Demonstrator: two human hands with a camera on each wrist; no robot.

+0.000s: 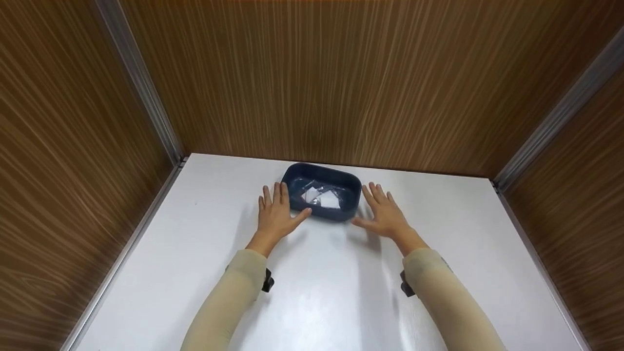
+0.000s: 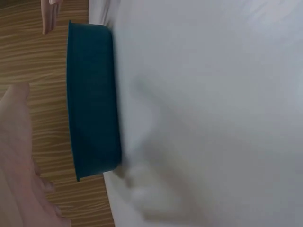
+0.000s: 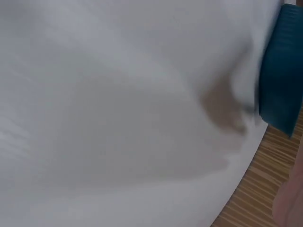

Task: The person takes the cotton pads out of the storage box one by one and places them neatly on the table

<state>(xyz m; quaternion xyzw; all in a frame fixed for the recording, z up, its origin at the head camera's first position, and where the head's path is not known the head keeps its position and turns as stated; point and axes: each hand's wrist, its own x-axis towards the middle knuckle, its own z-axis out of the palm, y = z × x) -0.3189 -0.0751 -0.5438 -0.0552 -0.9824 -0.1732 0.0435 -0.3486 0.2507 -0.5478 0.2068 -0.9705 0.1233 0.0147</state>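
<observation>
A dark blue rectangular tub (image 1: 321, 212) with rounded corners stands on the white table near its back edge. Inside it lie small clear plastic packets (image 1: 329, 199) with white pieces in them. My left hand (image 1: 276, 214) is at the tub's left end, fingers straight and thumb spread toward the front wall. At the right end my right hand (image 1: 386, 218) is held with straight fingers, its fingertips close to the rim. In the left wrist view the tub (image 2: 92, 101) shows its teal-blue side wall, with the left hand (image 2: 23, 165) beside it. Neither hand grips anything.
The white table (image 1: 321, 292) fills the floor of a booth. A wood-grain panel (image 1: 312, 83) rises right behind the tub, and similar panels (image 1: 63, 161) stand at both sides, joined by metal corner posts (image 1: 141, 83).
</observation>
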